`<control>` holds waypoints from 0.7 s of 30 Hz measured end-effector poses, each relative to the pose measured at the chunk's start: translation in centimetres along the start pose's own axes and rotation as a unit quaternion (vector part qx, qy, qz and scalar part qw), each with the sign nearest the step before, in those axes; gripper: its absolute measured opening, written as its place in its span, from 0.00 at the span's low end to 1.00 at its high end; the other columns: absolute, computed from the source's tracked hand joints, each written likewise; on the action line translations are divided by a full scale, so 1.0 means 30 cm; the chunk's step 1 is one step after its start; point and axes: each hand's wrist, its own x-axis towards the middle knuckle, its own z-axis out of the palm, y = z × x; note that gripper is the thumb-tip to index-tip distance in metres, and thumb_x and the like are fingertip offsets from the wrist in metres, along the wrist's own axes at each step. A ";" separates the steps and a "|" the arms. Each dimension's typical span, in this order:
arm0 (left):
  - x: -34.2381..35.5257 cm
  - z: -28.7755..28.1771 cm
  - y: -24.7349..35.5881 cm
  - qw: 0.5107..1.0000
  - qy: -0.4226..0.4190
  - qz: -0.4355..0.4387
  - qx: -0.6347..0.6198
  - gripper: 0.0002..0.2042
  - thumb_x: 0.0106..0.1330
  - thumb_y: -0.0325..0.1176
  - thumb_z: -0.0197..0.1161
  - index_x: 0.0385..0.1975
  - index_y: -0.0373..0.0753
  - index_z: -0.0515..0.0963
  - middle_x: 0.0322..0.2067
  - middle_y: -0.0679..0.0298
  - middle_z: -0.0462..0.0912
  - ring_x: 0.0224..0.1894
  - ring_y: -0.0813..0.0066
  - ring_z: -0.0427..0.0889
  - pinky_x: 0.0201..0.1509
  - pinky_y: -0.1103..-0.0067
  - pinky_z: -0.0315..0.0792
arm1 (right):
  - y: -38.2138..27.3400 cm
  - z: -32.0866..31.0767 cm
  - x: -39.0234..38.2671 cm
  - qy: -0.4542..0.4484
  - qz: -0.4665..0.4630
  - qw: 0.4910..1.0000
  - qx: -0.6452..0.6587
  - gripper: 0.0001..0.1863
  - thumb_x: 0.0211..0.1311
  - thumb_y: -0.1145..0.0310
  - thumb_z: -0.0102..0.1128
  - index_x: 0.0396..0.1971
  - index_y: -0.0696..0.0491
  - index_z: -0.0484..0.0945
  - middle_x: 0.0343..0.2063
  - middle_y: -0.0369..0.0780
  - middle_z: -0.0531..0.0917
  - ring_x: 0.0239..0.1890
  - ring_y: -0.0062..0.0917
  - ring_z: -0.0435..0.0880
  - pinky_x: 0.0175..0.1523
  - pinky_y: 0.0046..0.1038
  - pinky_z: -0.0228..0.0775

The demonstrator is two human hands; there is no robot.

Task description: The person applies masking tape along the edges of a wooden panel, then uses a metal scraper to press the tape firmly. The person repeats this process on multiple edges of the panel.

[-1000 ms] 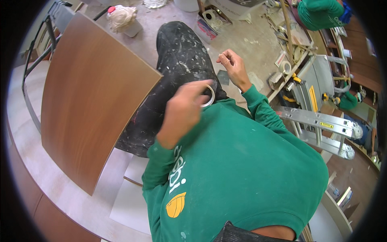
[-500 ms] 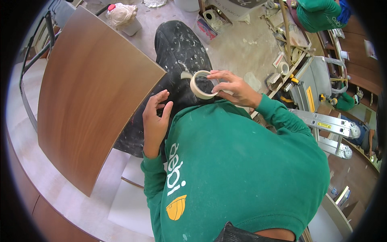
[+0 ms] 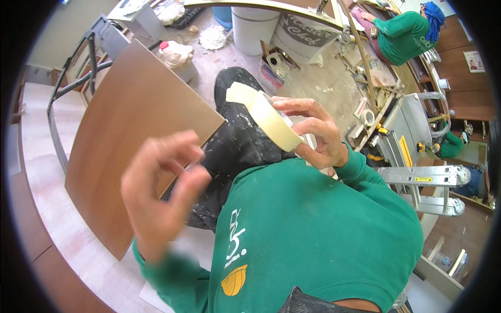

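My right hand grips a roll of cream masking tape by its rim, fingers on one side and thumb underneath. A short loose end of the tape sticks out toward the far left, over my dark trouser leg. Raised closer to the camera, my left hand is partly smeared by motion. Its fingers curl toward the thumb with a gap between them, and I make out nothing held there. Below and beyond that hand a brown wood-grain panel leans at my left, its corner near my knee.
White buckets stand at the far side, near a plastic-wrapped container with a red cap. On the right are an aluminium ladder, scattered tools and another tape roll. A co-worker in green crouches at the far right.
My left hand has risen toward the camera and moved left, away from the tape. The roll has tilted in my right hand, and its loose end stands out more. The view has shifted.
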 end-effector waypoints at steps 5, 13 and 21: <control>0.083 -0.099 -0.021 1.000 -0.001 -0.017 -0.011 0.24 0.65 0.36 0.74 0.59 0.32 0.80 0.47 0.61 0.84 0.51 0.74 0.81 0.53 0.78 0.75 | -0.007 0.077 0.120 -0.001 -0.105 0.994 -0.019 0.13 0.50 0.81 0.66 0.38 0.53 0.83 0.64 0.52 0.79 0.69 0.53 0.77 0.69 0.51 0.72; 0.125 -0.123 -0.045 0.995 -0.009 -0.006 -0.097 0.23 0.61 0.31 0.79 0.56 0.33 0.82 0.47 0.63 0.85 0.49 0.79 0.80 0.51 0.80 0.74 | -0.038 0.140 0.204 0.014 -0.129 0.991 -0.040 0.12 0.50 0.80 0.68 0.36 0.51 0.83 0.63 0.47 0.80 0.69 0.49 0.77 0.68 0.47 0.74; 0.128 -0.129 -0.018 0.996 0.052 0.063 -0.030 0.06 0.66 0.21 0.73 0.40 0.31 0.84 0.39 0.64 0.86 0.40 0.80 0.83 0.45 0.83 0.74 | -0.064 0.156 0.213 0.004 -0.133 0.989 -0.067 0.13 0.50 0.78 0.71 0.36 0.49 0.82 0.58 0.42 0.83 0.69 0.47 0.77 0.67 0.47 0.75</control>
